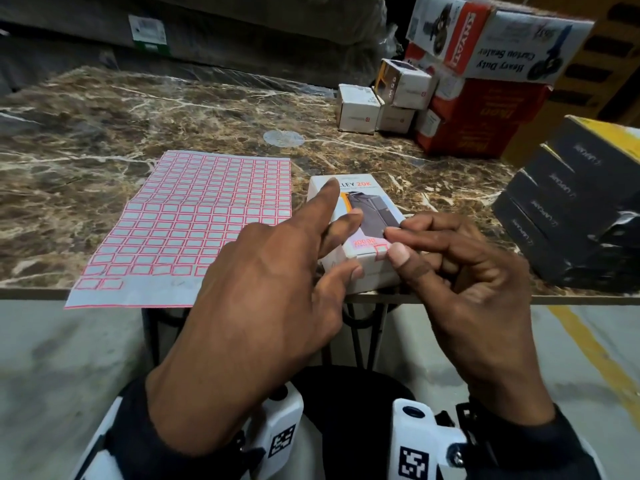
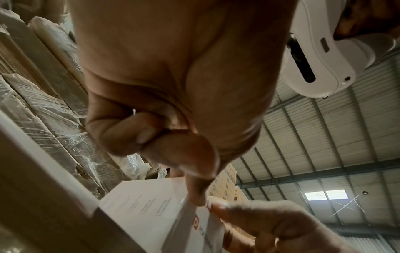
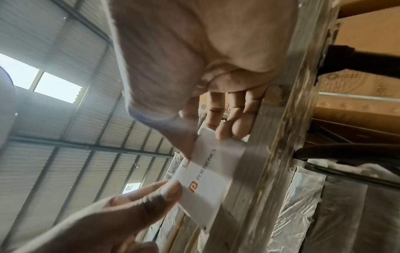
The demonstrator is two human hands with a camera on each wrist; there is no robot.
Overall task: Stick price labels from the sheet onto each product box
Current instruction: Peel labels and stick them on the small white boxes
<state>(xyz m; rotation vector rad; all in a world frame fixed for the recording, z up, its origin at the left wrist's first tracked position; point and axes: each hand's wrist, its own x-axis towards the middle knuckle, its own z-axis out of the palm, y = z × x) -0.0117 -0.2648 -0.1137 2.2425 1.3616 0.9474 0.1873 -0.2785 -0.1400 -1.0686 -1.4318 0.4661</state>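
Note:
A white product box [image 1: 372, 206] printed "20K" lies at the front edge of the marble table [image 1: 104, 116]. My left hand [image 1: 287, 258] pinches its near left corner between thumb and middle finger, with the index finger stretched out over the top. My right hand [image 1: 450, 265] grips the box's right side, and its thumb presses a red-bordered price label [image 1: 381, 250] onto the near right corner. The sheet of red-bordered labels [image 1: 180, 223] lies flat to the left. From below, the left wrist view shows the box [image 2: 147, 205]. The right wrist view shows its branded side [image 3: 207, 171] between both hands.
Small white boxes [image 1: 356, 109] stand at the back right beside a red carton [image 1: 478, 119], with a carton-sealer box [image 1: 502, 39] on top. A stack of black boxes [image 1: 571, 209] sits at the right edge. A round sticker [image 1: 283, 138] lies behind the sheet.

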